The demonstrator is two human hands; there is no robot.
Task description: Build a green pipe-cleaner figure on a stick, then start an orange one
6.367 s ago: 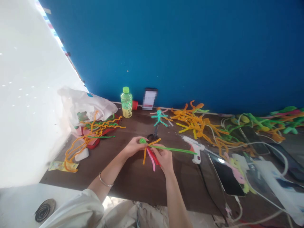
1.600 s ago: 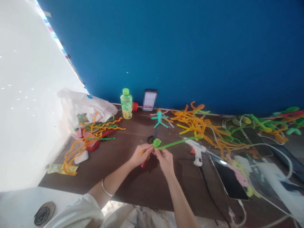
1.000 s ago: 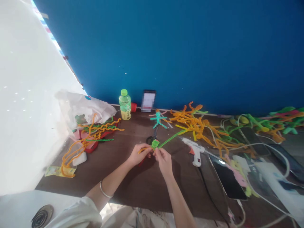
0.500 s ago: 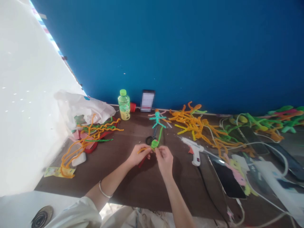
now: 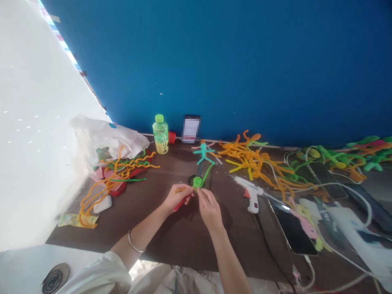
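Over the middle of the table, my left hand (image 5: 177, 197) pinches a bundle of pipe cleaners: a coiled green pipe cleaner (image 5: 197, 182), with orange and red stems running back along the fingers. One loose green end sticks up to the right. My right hand (image 5: 210, 208) has its thumb and fingers closed at the lower right of the coil; the exact grip is partly hidden. Just behind the coil lie dark-handled scissors (image 5: 192, 179), partly covered. A turquoise pipe-cleaner figure (image 5: 203, 152) with an orange top is beyond them.
A white glue gun (image 5: 252, 195) and a phone (image 5: 292, 228) with cables lie to the right. Orange pipe-cleaner pieces (image 5: 245, 155) are heaped behind. On the left are loose orange stems (image 5: 105, 188) and a plastic bag (image 5: 122, 136). A drink bottle (image 5: 161, 134) stands near the wall.
The green coil has shifted slightly left and turned, its loose end leaning further right. The red stem shows more plainly under my left hand. My right fingers have shifted slightly at the coil.
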